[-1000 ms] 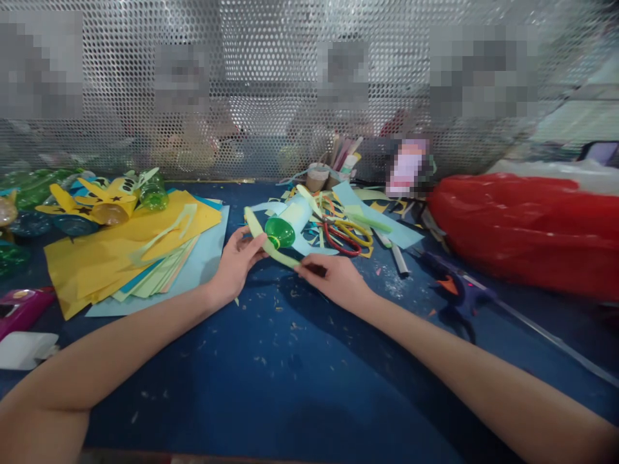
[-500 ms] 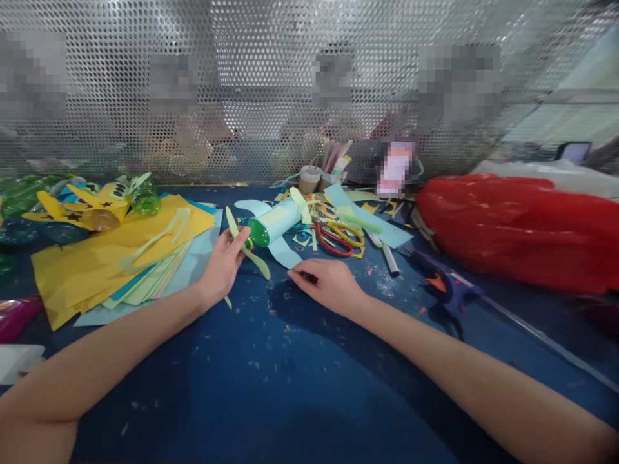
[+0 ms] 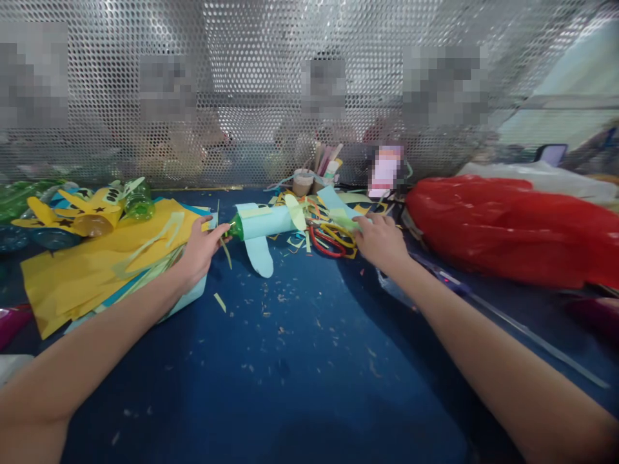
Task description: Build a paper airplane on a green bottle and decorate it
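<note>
A toy airplane made from a green bottle (image 3: 236,227) wrapped in light blue paper (image 3: 271,222) lies sideways ahead of me. One rounded blue wing (image 3: 260,256) points toward me, and a pale green paper piece (image 3: 294,212) stands at its right end. My left hand (image 3: 200,248) pinches the bottle's neck end, where thin pale green blades (image 3: 226,252) show partly. My right hand (image 3: 382,241) rests over a light blue paper sheet (image 3: 333,201) and green strip, fingers somewhat apart; its thumb is hidden. Red-handled scissors (image 3: 325,246) and yellow-handled scissors (image 3: 344,233) lie beside its fingertips.
Yellow sheets (image 3: 97,258) and a yellow cutout figure (image 3: 91,212) are at left near green bottles (image 3: 140,203). A red plastic bag (image 3: 493,232) fills the right. A glue gun (image 3: 452,281) lies behind my right forearm. A cup of sticks (image 3: 304,182) stands against perforated metal.
My right hand has left the airplane's wing and moved right onto the blue sheet beside the scissors. The airplane has turned more level and shifted slightly left, still in my left hand.
</note>
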The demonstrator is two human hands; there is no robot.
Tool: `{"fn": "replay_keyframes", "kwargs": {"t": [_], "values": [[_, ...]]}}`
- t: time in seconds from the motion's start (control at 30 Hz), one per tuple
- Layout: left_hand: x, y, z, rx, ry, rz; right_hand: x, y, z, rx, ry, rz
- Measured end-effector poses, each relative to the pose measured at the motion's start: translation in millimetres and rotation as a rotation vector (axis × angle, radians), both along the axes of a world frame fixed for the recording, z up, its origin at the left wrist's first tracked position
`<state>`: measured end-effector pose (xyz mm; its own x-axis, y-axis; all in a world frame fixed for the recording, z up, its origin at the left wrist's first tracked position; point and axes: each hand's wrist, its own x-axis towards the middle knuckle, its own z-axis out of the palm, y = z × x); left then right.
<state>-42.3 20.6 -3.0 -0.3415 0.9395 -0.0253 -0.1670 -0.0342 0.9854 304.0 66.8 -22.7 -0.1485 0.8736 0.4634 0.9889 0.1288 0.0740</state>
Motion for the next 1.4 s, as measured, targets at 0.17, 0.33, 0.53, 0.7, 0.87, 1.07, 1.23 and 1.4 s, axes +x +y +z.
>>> {"fn": "replay_keyframes", "kwargs": {"t": [0.17, 0.33, 0.53, 0.7, 0.87, 1.07, 1.23, 1.4], "values": [[-13.5, 8.7, -8.6, -0.037, 0.282, -0.018, -1.0, 8.6, -6.8, -0.051, 0.052, 0.148], [-19.9, 11.2, -21.3, 0.058, 0.562, -0.016, -11.4, 4.3, -6.2, -0.167, 0.007, 0.203], [-14.6, 3.7, -22.0, 0.415, 1.155, 0.111, -19.0, 0.1, -8.6, -0.244, -0.070, 0.127], [-0.3, -12.2, -13.4, 0.590, 1.375, 0.133, -29.2, -6.4, -12.0, -0.145, -0.105, 0.059], [4.5, -16.9, -16.6, 0.632, 1.385, -0.208, -34.1, -9.6, -9.0, -0.192, 0.056, 0.030], [1.2, -20.9, -20.5, 0.440, 1.178, -0.319, -28.0, -6.2, 2.5, -0.275, 0.186, 0.082], [3.6, -23.8, -20.6, 0.528, 1.385, -0.309, -3.5, 2.5, 18.9, -0.164, 0.029, 0.013], [6.6, -23.9, -21.9, 0.631, 1.556, -0.307, 24.5, 27.8, 26.0, -0.231, -0.074, -0.044]]}}
